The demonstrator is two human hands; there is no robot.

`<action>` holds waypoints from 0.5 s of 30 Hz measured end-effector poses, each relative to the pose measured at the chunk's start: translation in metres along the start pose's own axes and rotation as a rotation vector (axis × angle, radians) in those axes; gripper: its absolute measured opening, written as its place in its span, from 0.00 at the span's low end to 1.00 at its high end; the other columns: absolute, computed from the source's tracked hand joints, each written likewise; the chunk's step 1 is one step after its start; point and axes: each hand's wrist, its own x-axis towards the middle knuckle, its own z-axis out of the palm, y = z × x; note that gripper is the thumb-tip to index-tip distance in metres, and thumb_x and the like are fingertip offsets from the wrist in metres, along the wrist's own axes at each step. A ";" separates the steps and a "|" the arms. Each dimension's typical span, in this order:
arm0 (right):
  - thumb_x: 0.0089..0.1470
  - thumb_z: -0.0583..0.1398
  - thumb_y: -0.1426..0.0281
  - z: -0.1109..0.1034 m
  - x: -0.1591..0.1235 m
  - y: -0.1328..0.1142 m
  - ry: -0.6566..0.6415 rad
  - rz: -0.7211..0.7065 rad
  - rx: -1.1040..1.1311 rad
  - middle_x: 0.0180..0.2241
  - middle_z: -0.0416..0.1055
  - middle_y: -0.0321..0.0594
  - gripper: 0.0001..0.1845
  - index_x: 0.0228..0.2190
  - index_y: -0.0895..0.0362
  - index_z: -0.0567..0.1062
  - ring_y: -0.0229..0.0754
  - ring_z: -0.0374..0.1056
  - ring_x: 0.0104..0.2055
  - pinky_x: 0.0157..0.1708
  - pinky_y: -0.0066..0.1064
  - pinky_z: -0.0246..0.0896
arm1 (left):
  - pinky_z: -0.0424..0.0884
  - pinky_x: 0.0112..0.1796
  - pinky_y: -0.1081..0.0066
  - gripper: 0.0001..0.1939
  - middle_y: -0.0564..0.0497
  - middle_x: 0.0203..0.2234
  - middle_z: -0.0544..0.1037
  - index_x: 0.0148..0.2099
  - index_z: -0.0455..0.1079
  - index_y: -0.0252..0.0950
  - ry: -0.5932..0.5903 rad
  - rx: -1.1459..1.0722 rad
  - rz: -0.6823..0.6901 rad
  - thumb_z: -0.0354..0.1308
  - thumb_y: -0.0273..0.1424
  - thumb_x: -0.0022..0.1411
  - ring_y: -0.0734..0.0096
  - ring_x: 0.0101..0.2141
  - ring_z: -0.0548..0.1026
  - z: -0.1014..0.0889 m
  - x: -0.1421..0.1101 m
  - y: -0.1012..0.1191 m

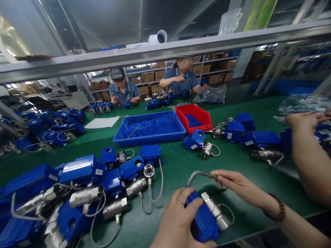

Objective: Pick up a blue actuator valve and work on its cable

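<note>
Head view: left hand clasping blue valve, right hand pinching its cable

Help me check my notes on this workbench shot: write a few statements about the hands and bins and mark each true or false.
1. The left hand grips a blue valve unit. True.
2. The right hand pinches a grey cable. True.
3. The red bin stands left of the blue tray. False: it stands on the tray's right.
4. The blue tray holds steel screws. False: it holds small blue parts.
5. A white sheet lies on the green table. True.
</note>
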 end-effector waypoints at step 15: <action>0.60 0.49 0.46 -0.017 0.004 0.013 -0.240 -0.103 -0.092 0.29 0.68 0.41 0.30 0.37 0.56 0.79 0.44 0.63 0.33 0.38 0.34 0.59 | 0.66 0.52 0.43 0.46 0.40 0.59 0.62 0.57 0.62 0.41 -0.042 0.012 -0.033 0.75 0.36 0.33 0.42 0.56 0.63 -0.005 -0.002 0.005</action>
